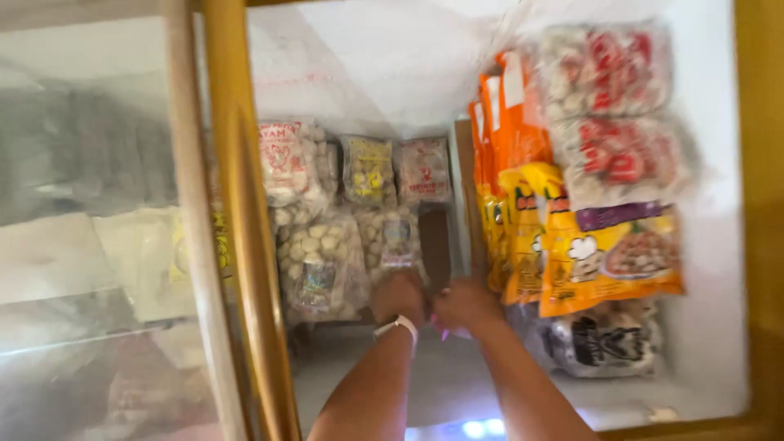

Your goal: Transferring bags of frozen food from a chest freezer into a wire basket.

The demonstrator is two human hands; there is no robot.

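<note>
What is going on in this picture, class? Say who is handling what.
A person is reaching both arms down into an open chest freezer packed with frozen food. The left hand and right hand are close together at the bottom, between clear bags of pale food balls and orange and yellow packets. Something small and pink shows under the right hand; the blur hides the grip.

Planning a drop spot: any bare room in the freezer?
Bare floor near the front, below both hands and left of the dark bag. Crowded: meatball bags at the back left, orange packs stacked along the right.
</note>
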